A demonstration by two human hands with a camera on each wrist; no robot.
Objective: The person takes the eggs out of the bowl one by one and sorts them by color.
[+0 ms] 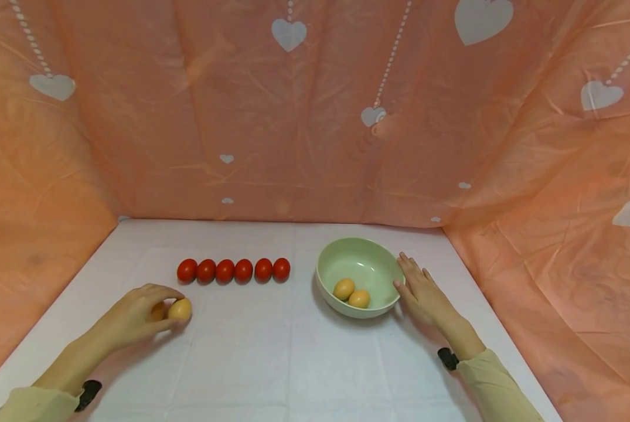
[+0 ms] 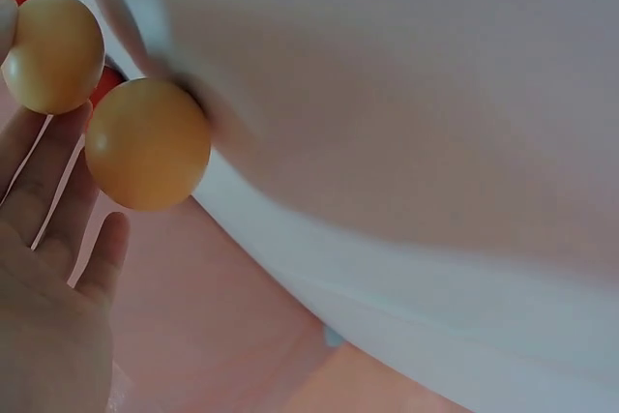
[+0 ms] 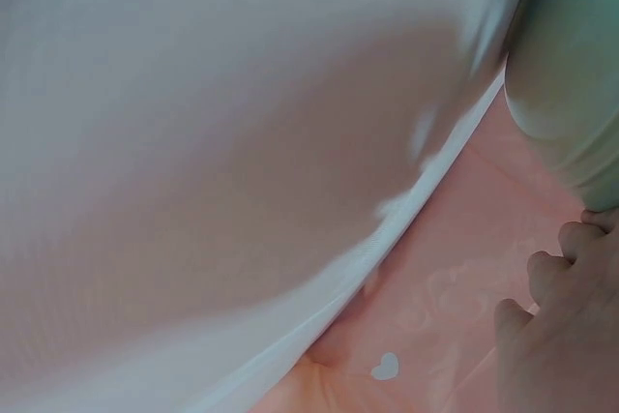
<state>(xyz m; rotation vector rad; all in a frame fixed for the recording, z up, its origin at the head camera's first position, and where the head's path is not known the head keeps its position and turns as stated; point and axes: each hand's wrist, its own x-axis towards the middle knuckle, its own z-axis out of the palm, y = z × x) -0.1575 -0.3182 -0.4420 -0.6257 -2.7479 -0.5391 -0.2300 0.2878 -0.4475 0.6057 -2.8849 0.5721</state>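
Observation:
My left hand (image 1: 138,316) is over the left part of the table, its thumb and fingertips pinching a yellow-brown egg (image 1: 180,309). A second egg (image 2: 148,144) sits beside the fingers, partly hidden under the hand in the head view. The right hand (image 1: 425,296) rests with its fingers extended against the right side of a pale green bowl (image 1: 373,252), the thumb at the rim. Inside the bowl, two more eggs (image 1: 344,289) lie together near its front left wall.
Behind the left hand, several red tomatoes (image 1: 225,271) line up in a row on the white-covered table (image 1: 241,363). An orange curtain (image 1: 293,146) with white hearts encloses the back and both sides.

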